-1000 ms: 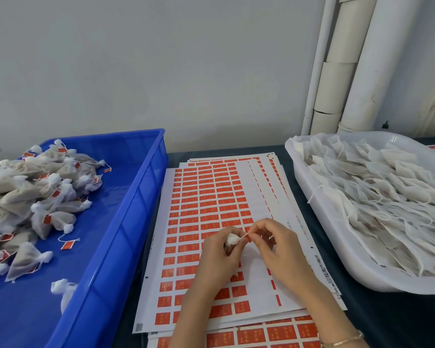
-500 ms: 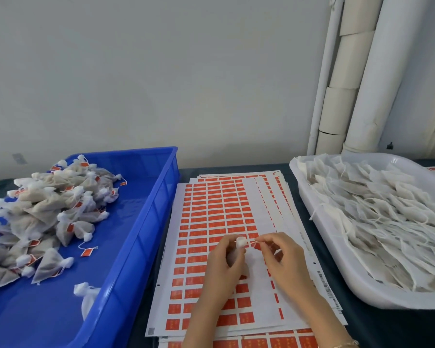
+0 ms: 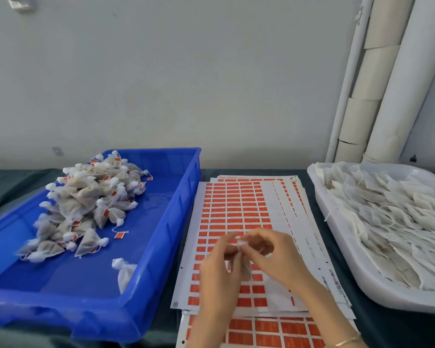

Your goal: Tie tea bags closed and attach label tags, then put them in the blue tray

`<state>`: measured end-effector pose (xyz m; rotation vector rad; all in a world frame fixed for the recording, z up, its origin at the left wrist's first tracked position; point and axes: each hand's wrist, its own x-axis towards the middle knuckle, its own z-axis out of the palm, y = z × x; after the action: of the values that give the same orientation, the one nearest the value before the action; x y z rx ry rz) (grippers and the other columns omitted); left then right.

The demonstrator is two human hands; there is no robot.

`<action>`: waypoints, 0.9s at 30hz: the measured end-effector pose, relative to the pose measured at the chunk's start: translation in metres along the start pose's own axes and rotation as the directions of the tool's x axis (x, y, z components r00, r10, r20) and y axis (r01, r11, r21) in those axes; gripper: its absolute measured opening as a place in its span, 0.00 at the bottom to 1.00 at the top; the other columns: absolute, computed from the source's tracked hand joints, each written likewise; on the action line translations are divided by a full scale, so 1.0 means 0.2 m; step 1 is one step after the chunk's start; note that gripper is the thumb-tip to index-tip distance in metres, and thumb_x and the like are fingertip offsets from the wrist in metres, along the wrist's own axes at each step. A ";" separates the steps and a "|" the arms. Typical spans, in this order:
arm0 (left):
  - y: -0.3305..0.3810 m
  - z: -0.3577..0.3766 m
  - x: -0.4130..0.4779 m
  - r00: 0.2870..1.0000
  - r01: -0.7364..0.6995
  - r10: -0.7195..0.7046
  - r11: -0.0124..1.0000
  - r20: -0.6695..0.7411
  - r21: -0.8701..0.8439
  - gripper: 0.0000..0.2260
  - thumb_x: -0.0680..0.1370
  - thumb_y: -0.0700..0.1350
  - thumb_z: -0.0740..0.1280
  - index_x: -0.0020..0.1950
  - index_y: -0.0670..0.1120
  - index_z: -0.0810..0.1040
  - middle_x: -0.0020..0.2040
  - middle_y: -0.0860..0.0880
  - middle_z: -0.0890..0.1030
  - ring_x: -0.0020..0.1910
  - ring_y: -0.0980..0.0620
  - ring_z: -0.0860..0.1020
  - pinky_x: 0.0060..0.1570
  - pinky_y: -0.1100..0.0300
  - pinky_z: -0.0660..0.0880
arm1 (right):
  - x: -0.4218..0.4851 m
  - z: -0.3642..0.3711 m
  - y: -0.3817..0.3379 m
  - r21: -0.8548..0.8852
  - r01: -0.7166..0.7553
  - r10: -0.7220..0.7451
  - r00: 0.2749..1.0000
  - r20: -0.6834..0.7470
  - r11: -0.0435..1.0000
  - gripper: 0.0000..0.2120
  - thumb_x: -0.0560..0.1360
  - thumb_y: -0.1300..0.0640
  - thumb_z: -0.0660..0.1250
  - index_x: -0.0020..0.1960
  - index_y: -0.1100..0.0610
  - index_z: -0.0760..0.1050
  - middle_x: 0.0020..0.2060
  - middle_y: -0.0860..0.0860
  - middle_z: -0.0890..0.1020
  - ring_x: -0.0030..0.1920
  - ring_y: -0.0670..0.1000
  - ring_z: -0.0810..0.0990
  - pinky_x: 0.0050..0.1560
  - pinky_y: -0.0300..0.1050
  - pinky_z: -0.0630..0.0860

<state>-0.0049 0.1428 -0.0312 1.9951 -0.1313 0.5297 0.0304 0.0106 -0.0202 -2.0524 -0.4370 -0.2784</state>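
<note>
Tying is looking like the step in hand: the left hand [image 3: 219, 272] and right hand [image 3: 274, 257] are meeting together, fingertips pinching the gathered neck of a small white mesh tea bag [image 3: 242, 243] above the white sheets of orange rectangular label stickers [image 3: 236, 204]. Next, I judge, the knot is needing cinching and a label peeling, before the drop into the blue plastic tray [image 3: 178, 209].

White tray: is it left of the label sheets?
No, the white tray sits right of the label sheets; the blue tray is on their left.
</note>
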 end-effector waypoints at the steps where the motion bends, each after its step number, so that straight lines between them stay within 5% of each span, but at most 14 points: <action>1: 0.05 -0.07 0.00 0.999 -0.044 0.044 0.999 -0.021 0.000 0.20 0.76 0.39 0.70 0.51 0.66 0.72 0.39 0.62 0.82 0.39 0.62 0.81 0.41 0.70 0.78 | 0.01 0.00 -0.06 0.012 0.028 -0.028 0.999 0.015 1.000 0.08 0.73 0.52 0.72 0.46 0.40 0.76 0.38 0.37 0.81 0.42 0.38 0.80 0.40 0.29 0.76; 7: 0.22 -0.46 0.06 0.935 -0.207 0.284 0.922 -0.210 0.326 0.09 0.75 0.42 0.70 0.54 0.53 0.78 0.39 0.57 0.80 0.38 0.59 0.76 0.39 0.64 0.73 | 0.14 0.09 -0.45 0.203 0.220 -0.236 0.970 0.060 0.954 0.05 0.76 0.52 0.68 0.50 0.51 0.76 0.38 0.43 0.82 0.39 0.43 0.83 0.41 0.34 0.79; 12: 0.14 -0.71 0.21 0.943 -0.142 0.244 0.911 -0.228 0.388 0.06 0.77 0.40 0.68 0.53 0.45 0.80 0.38 0.55 0.81 0.36 0.59 0.79 0.41 0.63 0.76 | 0.30 0.31 -0.60 0.300 0.235 -0.274 0.957 0.097 0.925 0.07 0.76 0.58 0.69 0.50 0.60 0.76 0.40 0.53 0.84 0.40 0.48 0.84 0.46 0.45 0.82; 15: 0.06 -0.81 0.31 0.957 -0.080 0.193 0.895 -0.217 0.440 0.07 0.75 0.36 0.66 0.50 0.43 0.81 0.37 0.52 0.82 0.37 0.57 0.80 0.43 0.59 0.78 | 0.40 0.46 -0.64 0.227 0.249 -0.276 0.956 0.098 0.942 0.07 0.76 0.58 0.70 0.50 0.60 0.77 0.40 0.53 0.83 0.40 0.49 0.83 0.45 0.43 0.81; 18: -0.03 -0.89 0.39 0.983 0.016 0.077 0.871 -0.168 0.491 0.08 0.72 0.34 0.66 0.47 0.42 0.81 0.40 0.47 0.83 0.40 0.50 0.81 0.46 0.51 0.79 | 0.48 0.58 -0.65 0.097 0.248 -0.263 0.948 0.181 0.964 0.06 0.77 0.57 0.68 0.51 0.60 0.76 0.39 0.54 0.83 0.40 0.50 0.82 0.45 0.44 0.80; 22: -0.13 -0.93 0.44 0.984 0.164 -0.171 0.791 -0.045 0.589 0.04 0.71 0.35 0.68 0.45 0.38 0.81 0.39 0.43 0.82 0.40 0.46 0.79 0.39 0.56 0.72 | 0.53 0.69 -0.62 -0.311 0.339 -0.220 0.906 0.361 0.888 0.08 0.77 0.54 0.64 0.53 0.57 0.76 0.46 0.54 0.83 0.49 0.56 0.79 0.54 0.52 0.73; 25: -0.19 -0.90 0.42 0.919 0.239 -0.385 0.709 0.081 0.663 0.05 0.71 0.38 0.71 0.40 0.36 0.81 0.41 0.38 0.83 0.40 0.43 0.79 0.41 0.51 0.74 | 0.52 0.74 -0.60 -0.480 0.382 -0.154 0.880 0.449 0.790 0.09 0.76 0.52 0.64 0.50 0.53 0.80 0.49 0.51 0.83 0.52 0.55 0.78 0.58 0.50 0.68; 27: -0.22 -0.88 0.40 0.843 0.257 -0.511 0.655 0.166 0.711 0.04 0.70 0.38 0.70 0.35 0.43 0.78 0.40 0.43 0.83 0.44 0.45 0.81 0.42 0.53 0.76 | 0.53 0.76 -0.60 -0.499 0.365 -0.110 0.876 0.469 0.786 0.08 0.76 0.53 0.65 0.47 0.52 0.83 0.47 0.49 0.84 0.51 0.53 0.78 0.58 0.48 0.68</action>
<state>0.0264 0.3274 0.0328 2.7185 0.3256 -0.1197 0.0791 0.2166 0.0382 -2.6704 -0.9925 -0.1249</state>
